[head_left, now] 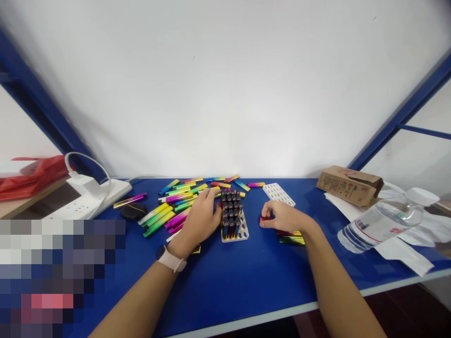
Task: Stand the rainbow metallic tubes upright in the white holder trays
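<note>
A white rack [243, 233] with rows of holes stands mid-table. Several upright shiny tubes with black ends [231, 206] fill most of it, leaving some front-right holes bare. My left hand [200, 216], wearing a pale watch, rests against the left side of these tubes, its fingers stretched and the thumb apart. To the right of the rack, my right hand [282, 217] is closed, thumb and fingers pinching a small red shiny tube [265, 218], most of it hidden. Below that hand lie red and yellow-green metallic tubes [291, 238], partly covered by the wrist.
Many coloured metallic tubes [158, 218] lie loose left of and behind the rack. A second white holed rack [279, 194] lies at back right. Further right are a cardboard box [348, 185], a tilted water bottle [384, 223] and white paper. A black pouch [133, 211] and power strip [114, 190] lie left.
</note>
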`<state>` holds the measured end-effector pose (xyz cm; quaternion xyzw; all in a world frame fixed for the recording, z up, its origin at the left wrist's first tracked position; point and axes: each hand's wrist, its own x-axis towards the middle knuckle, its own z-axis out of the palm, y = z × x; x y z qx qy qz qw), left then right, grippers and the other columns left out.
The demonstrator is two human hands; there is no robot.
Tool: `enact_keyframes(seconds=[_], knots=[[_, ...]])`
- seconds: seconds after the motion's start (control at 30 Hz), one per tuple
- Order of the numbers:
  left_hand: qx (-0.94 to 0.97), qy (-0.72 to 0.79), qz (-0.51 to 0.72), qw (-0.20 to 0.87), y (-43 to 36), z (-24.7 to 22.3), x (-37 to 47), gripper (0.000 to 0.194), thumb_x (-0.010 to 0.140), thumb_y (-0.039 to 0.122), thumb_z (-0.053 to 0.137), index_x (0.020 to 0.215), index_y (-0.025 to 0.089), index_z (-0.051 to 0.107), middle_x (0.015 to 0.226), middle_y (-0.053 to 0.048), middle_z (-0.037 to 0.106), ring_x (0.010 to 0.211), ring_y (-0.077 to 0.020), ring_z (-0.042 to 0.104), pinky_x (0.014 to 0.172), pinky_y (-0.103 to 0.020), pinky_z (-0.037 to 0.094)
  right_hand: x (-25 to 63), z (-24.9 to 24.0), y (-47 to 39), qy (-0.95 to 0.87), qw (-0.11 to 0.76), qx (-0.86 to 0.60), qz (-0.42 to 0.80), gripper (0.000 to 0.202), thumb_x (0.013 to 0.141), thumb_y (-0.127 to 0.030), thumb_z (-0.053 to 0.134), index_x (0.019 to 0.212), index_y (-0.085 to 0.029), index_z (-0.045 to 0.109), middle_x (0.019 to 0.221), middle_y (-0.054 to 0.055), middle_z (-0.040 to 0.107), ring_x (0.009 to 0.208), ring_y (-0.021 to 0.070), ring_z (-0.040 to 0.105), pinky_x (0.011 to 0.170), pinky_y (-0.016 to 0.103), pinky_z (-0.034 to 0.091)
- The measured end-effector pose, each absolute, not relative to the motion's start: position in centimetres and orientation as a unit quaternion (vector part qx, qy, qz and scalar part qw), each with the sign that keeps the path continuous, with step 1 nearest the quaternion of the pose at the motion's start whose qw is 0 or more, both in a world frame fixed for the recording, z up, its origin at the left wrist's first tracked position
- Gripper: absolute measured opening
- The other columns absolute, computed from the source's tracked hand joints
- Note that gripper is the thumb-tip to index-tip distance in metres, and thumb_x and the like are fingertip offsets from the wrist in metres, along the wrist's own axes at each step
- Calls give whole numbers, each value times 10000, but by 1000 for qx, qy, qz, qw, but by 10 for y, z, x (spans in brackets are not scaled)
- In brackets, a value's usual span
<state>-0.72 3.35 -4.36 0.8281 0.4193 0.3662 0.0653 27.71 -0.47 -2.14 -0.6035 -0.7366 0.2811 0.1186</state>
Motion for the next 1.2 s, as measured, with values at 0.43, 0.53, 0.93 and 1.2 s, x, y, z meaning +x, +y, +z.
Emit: enact_keyframes(seconds=[0.43,0.53,0.93,1.2], knots=[[829,428,355,61,33,-43,-6,301,931,141,478,1225,199,510,1200,-115,593,1159,-285,584,984,-468,519,235,-19,-8,-664,405,-513,362,288,959,-520,538,965,-256,424,736,-57,509,563,127,518,561,274,408],[829,428,356,59,33,-43,-6,308,929,140,480,1229,198,511,1218,-118,596,1177,-291,577,988,-478,520,231,-21,-5,-668,440,-532,277,279,952,-512,551,947,-238,499,786,-21,540,651,145,511,608,283,397],[836,427,343,31,38,-49,-9,367,910,54,418,1243,179,506,1209,-134,598,1160,-290,573,994,-483,512,226,-20,-2,-617,471,-511,370,407,931,-616,522,972,-216,582,611,-47,441,517,126,399,490,259,308],[836,433,336,26,37,-50,-9,315,915,116,471,1217,188,522,1188,-135,617,1150,-307,596,966,-490,530,226,-21,1,-516,512,-528,440,519,956,-573,370,570,-227,401,487,-46,276,435,107,242,442,261,201]])
